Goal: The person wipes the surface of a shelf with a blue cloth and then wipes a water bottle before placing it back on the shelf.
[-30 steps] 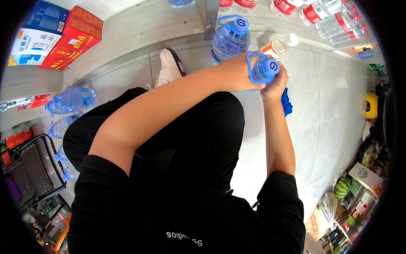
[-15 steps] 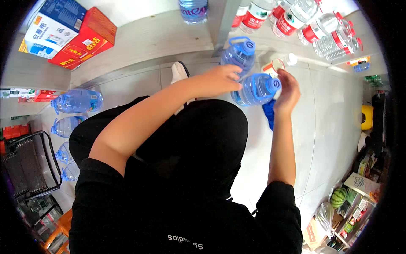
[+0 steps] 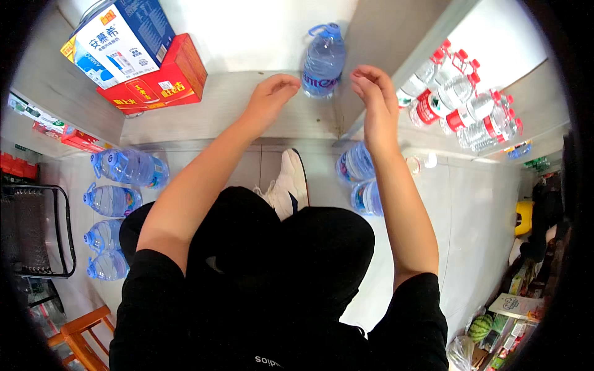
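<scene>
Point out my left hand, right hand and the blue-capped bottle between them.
Left hand (image 3: 271,94), head view, hand's middle.
Right hand (image 3: 377,101), head view, hand's middle.
Blue-capped bottle (image 3: 324,60), head view, body.

Two hands (image 3: 271,98) (image 3: 378,102), one bottle (image 3: 323,60) between

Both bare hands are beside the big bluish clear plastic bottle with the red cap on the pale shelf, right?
Almost: in the head view, that big bluish clear plastic bottle has a blue cap, not red. The rest is right.
</scene>
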Motion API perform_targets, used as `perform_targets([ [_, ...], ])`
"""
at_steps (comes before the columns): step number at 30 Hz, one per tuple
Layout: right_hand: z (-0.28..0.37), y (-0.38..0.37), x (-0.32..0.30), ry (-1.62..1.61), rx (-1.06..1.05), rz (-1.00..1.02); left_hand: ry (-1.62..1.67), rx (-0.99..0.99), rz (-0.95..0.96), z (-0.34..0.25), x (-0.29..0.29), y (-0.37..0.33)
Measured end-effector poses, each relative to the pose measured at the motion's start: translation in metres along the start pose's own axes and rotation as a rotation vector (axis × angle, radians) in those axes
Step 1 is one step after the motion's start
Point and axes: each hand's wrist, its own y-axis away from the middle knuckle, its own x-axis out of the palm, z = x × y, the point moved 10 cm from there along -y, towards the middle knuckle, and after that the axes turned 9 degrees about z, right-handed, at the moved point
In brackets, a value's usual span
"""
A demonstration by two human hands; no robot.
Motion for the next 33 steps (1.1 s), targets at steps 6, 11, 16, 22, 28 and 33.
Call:
perform_targets([
  [6,-0.025,-0.064,0.013,0.101,0.052,-0.1,0.028,0.098,-0.15,-0.004,-0.019,-0.051],
  [11,-0.055,-0.103,0.003,0.138,0.044,-0.224,0.072,0.172,-0.293,0.01,-0.025,-0.09],
  [16,-0.086,-0.119,0.003,0.128,0.077,-0.24,0.099,0.225,-0.279,0.018,-0.014,-0.12],
  [22,-0.121,-0.137,-0.003,0.15,0.023,-0.255,-0.003,0.336,-0.3,0.016,-0.008,-0.141],
  [28,-0.13,-0.132,0.005,0.13,-0.014,-0.209,0.041,0.389,-0.272,0.017,-0.004,-0.148],
  [33,-0.116,-0.125,0.008,0.313,-0.144,-0.196,-0.165,0.39,-0.417,0.015,-0.014,-0.133],
])
